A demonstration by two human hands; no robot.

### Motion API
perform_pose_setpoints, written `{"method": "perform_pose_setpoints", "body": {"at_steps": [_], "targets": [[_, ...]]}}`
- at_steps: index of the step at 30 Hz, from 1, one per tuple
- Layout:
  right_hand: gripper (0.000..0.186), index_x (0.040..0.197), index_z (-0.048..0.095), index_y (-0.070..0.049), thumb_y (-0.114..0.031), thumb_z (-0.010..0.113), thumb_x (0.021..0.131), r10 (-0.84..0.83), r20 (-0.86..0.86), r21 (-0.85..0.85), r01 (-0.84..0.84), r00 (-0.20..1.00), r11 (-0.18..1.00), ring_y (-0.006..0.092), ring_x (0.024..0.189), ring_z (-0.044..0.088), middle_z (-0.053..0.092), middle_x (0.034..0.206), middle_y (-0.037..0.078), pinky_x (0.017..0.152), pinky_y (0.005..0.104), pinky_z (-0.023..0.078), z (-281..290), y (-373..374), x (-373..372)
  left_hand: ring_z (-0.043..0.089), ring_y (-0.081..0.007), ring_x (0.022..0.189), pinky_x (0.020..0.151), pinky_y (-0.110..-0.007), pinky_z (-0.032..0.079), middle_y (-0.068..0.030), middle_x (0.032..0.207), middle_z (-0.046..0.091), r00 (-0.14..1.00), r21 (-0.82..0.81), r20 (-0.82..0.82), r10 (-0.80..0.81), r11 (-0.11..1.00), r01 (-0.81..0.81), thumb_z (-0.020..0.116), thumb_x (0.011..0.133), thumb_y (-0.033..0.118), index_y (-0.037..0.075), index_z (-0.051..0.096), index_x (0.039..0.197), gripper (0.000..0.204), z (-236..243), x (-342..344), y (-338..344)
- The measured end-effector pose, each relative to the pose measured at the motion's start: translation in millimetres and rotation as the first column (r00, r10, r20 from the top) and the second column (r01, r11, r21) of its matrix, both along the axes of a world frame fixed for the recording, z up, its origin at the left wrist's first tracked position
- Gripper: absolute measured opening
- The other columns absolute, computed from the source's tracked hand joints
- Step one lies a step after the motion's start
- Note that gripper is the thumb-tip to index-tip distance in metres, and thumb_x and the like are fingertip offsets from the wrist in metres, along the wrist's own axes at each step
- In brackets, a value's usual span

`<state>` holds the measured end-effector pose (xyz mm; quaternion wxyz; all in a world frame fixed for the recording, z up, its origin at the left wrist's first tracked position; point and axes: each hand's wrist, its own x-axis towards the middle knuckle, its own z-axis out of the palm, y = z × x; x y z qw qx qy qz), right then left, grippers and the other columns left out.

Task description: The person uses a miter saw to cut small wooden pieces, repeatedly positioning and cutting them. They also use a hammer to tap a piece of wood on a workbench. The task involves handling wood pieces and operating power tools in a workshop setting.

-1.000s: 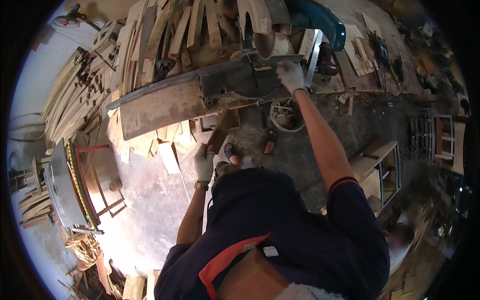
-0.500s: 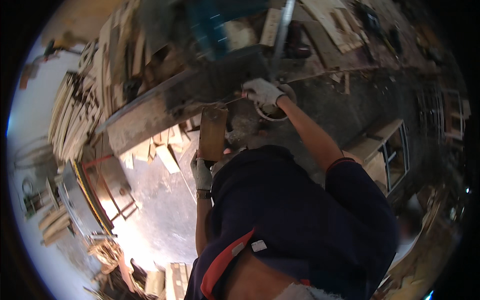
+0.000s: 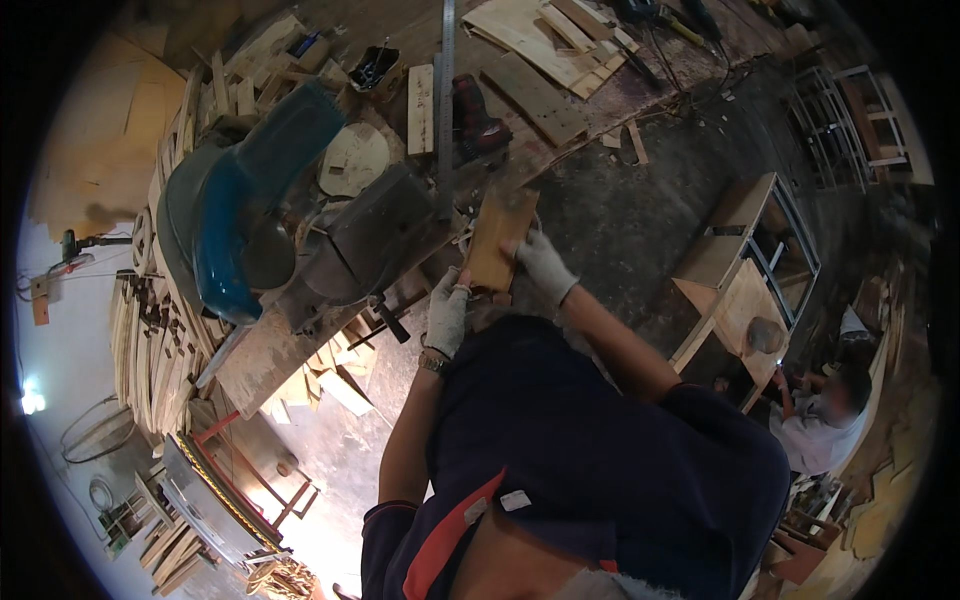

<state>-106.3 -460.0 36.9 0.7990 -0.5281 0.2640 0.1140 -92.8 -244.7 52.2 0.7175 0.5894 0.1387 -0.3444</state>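
A rectangular wooden board [image 3: 492, 245] is held up in front of my torso, over the bench's near edge. My left hand [image 3: 447, 312], in a pale work glove with a watch at the wrist, grips its lower left end. On its right edge is my right hand [image 3: 545, 268], gloved too, with fingers closed against the wood. Just left of the board stands a machine with a dark metal bed [image 3: 385, 225] and a teal rounded housing [image 3: 222, 255]. A dark handle [image 3: 392, 325] sticks out below the bed.
Behind the board lie a metal ruler [image 3: 447, 100], a dark red-and-black tool [image 3: 478, 118] and plywood sheets [image 3: 540, 45]. A wooden cabinet frame [image 3: 745, 265] stands at right, with another person [image 3: 822, 420] beside it. Offcuts [image 3: 335, 385] lie on the floor below the bench.
My right hand has come back from beyond the board's far end and now holds its right edge. The board has moved right in view, and the camera view has shifted, showing more of the teal machine.
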Motion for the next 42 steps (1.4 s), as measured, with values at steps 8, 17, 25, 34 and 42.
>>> {"method": "perform_pose_setpoints", "body": {"at_steps": [8,17,25,34,42], "targets": [[0.057,0.125,0.061,0.001,-0.05,0.066,0.098,-0.232,0.186,-0.28,0.278,0.955,0.919,0.0263,0.092,0.072,0.072,0.11,0.013,0.076,0.039,0.059,53.4,-180.3,189.5,0.07,-0.018,0.092,0.077,-0.029,0.06,-0.0156,0.121,0.069,0.999,0.088,-0.021,0.025,0.996,-0.023,0.054,0.11,0.04,-0.003,0.053,0.141,0.053,4.2,-1.6,5.7],[0.073,0.135,0.061,-0.009,-0.051,0.082,0.08,0.027,-0.311,-0.949,-0.308,0.95,-0.072,0.0401,0.134,0.05,0.053,0.143,0.02,0.111,0.0481,0.045,-23.5,-159.3,182.4,0.07,-0.0188,0.091,0.074,-0.028,0.059,-0.0147,0.118,0.069,0.986,0.13,-0.004,0.166,0.978,-0.164,0.055,0.11,0.038,-0.002,0.056,0.138,0.048,8.2,-7.4,26.8],[0.071,0.135,0.061,-0.011,-0.04,0.083,0.074,-0.115,-0.014,-1.0,-0.012,0.993,0.019,0.0415,0.128,0.052,0.055,0.138,0.022,0.107,0.0509,0.045,-13.1,-122.6,73.6,0.07,-0.0154,0.096,0.078,-0.026,0.057,-0.0116,0.12,0.069,0.999,0.09,0.043,0.009,0.996,-0.013,0.054,0.111,0.027,0.0,0.056,0.139,0.039,-14.6,-14.7,39.2],[0.076,0.135,0.059,-0.008,-0.042,0.086,0.073,0.367,0.192,-0.979,0.205,0.91,0.003,0.0448,0.123,0.053,0.053,0.14,0.023,0.1,0.055,0.047,-9.4,-2.4,-116.0,0.065,-0.0127,0.111,0.091,-0.027,0.054,-0.0103,0.128,0.067,0.973,0.135,0.226,0.057,0.987,-0.089,0.05,0.109,0.015,0.0,0.045,0.152,0.045,-12.2,-3.8,77.4],[0.076,0.142,0.056,-0.006,-0.035,0.086,0.079,0.659,0.129,-0.976,0.213,0.741,-0.049,0.0441,0.132,0.052,0.052,0.149,0.022,0.106,0.0552,0.046,31.1,97.1,-112.1,0.062,-0.0109,0.106,0.095,-0.025,0.049,-0.0045,0.117,0.069,0.902,0.038,0.286,0.325,0.936,-0.349,0.055,0.104,0.011,-0.006,0.065,0.127,0.03,-21.6,1.4,180.6]]}}
